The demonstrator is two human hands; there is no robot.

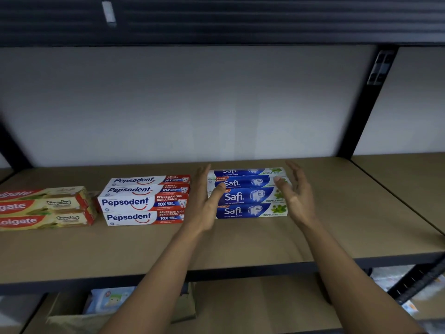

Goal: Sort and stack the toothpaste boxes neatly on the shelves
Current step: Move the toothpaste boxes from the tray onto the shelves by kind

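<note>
Three groups of toothpaste boxes lie on the brown shelf board [240, 244]. Red and gold Colgate boxes [45, 208] are stacked at the far left, partly cut off by the frame. White and red Pepsodent boxes [144, 201] sit in the middle in a two-high stack. Blue Safi boxes [248, 194] form a stack to the right. My left hand [207, 201] is flat against the left end of the Safi stack, thumb on its front. At the stack's right end is my right hand [296, 194], fingers spread, thumb touching the upper boxes. Neither hand grips a box.
A black upright post [361, 104] stands at the back right, with another shelf bay beyond it. A dark upper shelf [216, 20] hangs overhead. Below the board, a cardboard box [115, 307] with packets sits on a lower shelf. Bare board lies right of the Safi stack.
</note>
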